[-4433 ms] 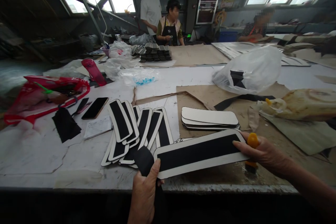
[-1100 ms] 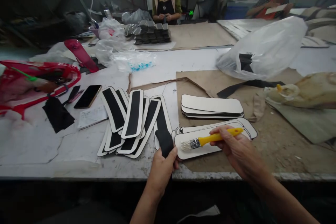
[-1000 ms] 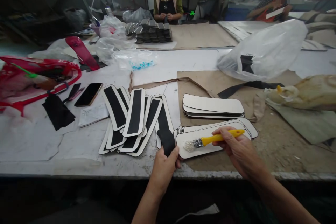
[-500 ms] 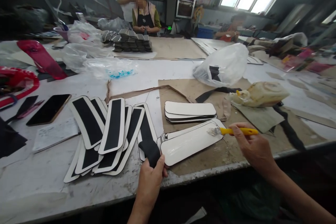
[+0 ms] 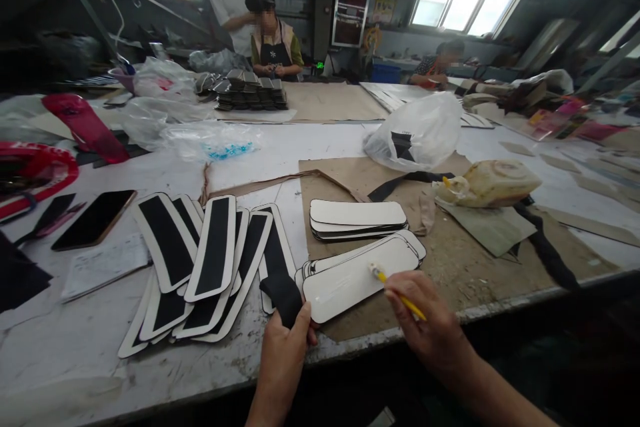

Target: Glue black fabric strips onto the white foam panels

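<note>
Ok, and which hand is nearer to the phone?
Left. The left hand holds a black strip to the right of the phone; the right hand is farther right, holding the yellow brush.

The phone point(image 5: 94, 220) lies left of the strapped panels point(image 5: 213, 247); the upper stack point(image 5: 359, 213) sits behind the lower stack point(image 5: 363, 275); both rest on the paper sheet point(image 5: 450, 267).

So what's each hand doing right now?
Left hand: closed on black strips.
Right hand: closed around the yellow brush.
</note>
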A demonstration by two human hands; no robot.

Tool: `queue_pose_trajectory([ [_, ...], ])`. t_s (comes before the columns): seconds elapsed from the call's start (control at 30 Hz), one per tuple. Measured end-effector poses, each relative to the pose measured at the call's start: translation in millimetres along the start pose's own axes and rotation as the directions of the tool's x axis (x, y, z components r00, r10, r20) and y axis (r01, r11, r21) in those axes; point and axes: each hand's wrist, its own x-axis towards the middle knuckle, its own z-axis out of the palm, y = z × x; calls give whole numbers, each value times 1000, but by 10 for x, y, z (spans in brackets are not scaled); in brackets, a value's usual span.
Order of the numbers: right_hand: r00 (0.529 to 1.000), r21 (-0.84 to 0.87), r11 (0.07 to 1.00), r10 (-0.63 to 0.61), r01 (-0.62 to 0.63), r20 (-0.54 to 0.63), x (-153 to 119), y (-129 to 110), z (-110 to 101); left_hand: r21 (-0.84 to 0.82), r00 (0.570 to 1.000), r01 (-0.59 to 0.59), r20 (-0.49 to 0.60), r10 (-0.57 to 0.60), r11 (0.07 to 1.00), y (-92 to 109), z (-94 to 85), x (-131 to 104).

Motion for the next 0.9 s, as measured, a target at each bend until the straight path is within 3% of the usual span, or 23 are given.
queue_pose_trajectory([
  [0.13,1000,248,969,-19,16,8,-27,-229,57,-18,1000,-5,-15,4,1000,16,16,-30],
  [0.33,1000,212,977,-8,12,-22,10,-99,86,-104,1000,-9,4,10,995,-34,44,-26],
  [0.47,992,405,906,120,-126,38,25,-274,209,-93,1000,-10,-2,10,996,-7,43,-44],
  [0.6,950,513,807,308,-291,53,66,-380,285,-101,1000,9,5,-9,995,36,43,-73],
  [0.67,934,497,801,352,-335,63,71,-323,301,-106,1000,14,5,-13,994,26,45,-72],
  [0.77,943,399,864,334,-306,1,48,-145,250,-120,1000,12,8,-11,993,-16,49,-59],
  [0.9,944,183,937,317,-297,-91,17,117,5,-121,1000,7,12,-6,993,-50,61,-42],
])
